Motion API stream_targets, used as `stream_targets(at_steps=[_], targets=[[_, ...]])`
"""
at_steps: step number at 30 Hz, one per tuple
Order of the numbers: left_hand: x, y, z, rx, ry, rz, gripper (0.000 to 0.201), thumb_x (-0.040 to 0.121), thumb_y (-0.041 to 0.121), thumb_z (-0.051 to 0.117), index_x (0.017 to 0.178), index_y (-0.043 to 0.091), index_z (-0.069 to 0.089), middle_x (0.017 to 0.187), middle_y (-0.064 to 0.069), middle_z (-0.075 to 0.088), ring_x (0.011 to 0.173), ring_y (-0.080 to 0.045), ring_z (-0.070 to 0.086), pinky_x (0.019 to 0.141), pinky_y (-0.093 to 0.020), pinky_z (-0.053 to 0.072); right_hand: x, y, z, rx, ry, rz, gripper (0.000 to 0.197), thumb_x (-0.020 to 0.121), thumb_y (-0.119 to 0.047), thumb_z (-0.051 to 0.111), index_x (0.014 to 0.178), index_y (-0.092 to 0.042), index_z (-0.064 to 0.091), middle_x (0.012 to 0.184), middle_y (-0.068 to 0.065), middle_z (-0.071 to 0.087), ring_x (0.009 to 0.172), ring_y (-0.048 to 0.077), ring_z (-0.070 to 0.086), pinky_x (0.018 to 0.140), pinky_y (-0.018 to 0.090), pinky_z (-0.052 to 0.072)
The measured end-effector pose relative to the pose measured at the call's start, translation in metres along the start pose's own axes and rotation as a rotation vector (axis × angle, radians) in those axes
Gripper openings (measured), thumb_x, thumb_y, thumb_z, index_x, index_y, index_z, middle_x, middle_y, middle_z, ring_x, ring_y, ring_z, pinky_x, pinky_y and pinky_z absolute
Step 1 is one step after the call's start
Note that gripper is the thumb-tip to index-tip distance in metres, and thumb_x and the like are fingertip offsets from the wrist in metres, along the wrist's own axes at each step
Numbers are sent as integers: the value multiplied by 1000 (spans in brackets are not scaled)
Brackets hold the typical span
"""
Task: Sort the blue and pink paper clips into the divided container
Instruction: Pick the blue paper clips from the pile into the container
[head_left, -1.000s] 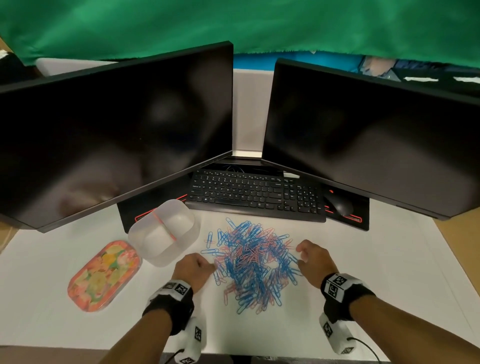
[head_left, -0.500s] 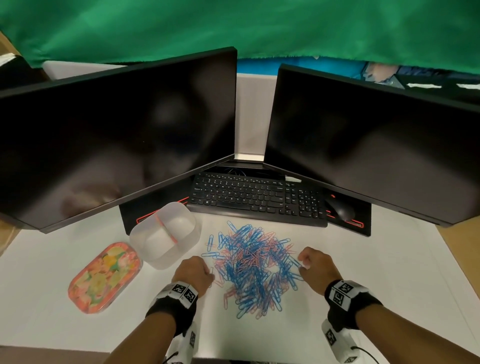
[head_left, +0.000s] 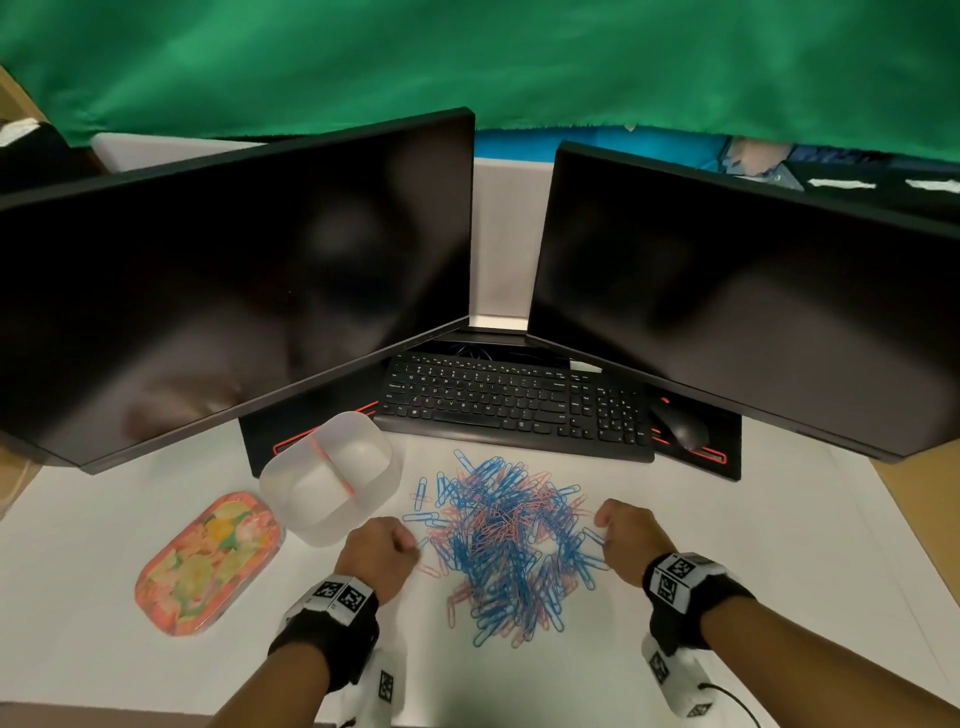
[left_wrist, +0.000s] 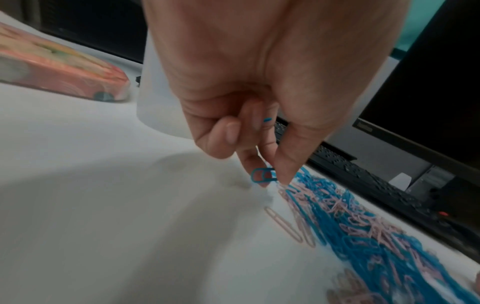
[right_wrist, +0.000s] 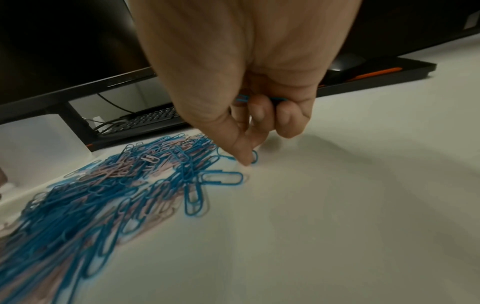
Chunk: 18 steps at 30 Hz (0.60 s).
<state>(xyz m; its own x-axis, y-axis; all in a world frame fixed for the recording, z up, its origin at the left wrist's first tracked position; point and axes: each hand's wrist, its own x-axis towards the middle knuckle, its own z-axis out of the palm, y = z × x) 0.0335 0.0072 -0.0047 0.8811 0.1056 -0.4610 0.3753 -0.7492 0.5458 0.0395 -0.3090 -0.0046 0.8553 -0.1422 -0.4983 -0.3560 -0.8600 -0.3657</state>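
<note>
Left hand (left_wrist: 249, 115) pinches a blue clip (left_wrist: 262, 175), right hand (right_wrist: 249, 115) grips blue clips; both flank the pile (head_left: 511, 540). Divided container (head_left: 332, 480) left of the pile. Risk: tangled pink clips riding along.

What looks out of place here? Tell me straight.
Little stands out. The paper clips lie in one mixed heap on the white desk, none yet in the divided container, whose lid lies beside it.

Blue and pink wire paper clips (head_left: 511, 540). Translucent white plastic divided container (head_left: 332, 480), pink divider. Floral orange-pink oval lid (head_left: 208, 564). White tabletop (head_left: 753, 525).
</note>
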Motion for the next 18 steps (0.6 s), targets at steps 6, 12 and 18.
stream_targets(at_steps=[6, 12, 18], targets=[[-8, -1, -22, -331, -61, 11, 24, 88, 5, 57, 104, 21, 64, 76, -1, 58, 72, -18, 57, 64, -19, 40, -7, 9, -9, 7, -15, -58, 19, 90, -6, 50, 104, -11, 60, 99, 1, 57, 91, 17, 54, 76, 21, 43], [-25, 16, -56, -1117, -150, -192, 25, 85, -1, 39, 89, 2, 63, 65, -6, 42, 50, -15, 32, 50, -25, 29, -7, -55, -19, 635, -266, -50, 28, 92, -10, 38, 64, -12, 45, 57, 2, 38, 49, 15, 34, 50, 25, 28], [-26, 10, -85, -1467, -142, -292, 13, 84, 10, 41, 82, 9, 53, 65, -5, 49, 49, -15, 46, 46, -19, 42, -18, -160, -7, 732, -562, -210, 25, 91, -13, 40, 71, -9, 55, 62, 4, 54, 50, 18, 46, 45, 28, 35]])
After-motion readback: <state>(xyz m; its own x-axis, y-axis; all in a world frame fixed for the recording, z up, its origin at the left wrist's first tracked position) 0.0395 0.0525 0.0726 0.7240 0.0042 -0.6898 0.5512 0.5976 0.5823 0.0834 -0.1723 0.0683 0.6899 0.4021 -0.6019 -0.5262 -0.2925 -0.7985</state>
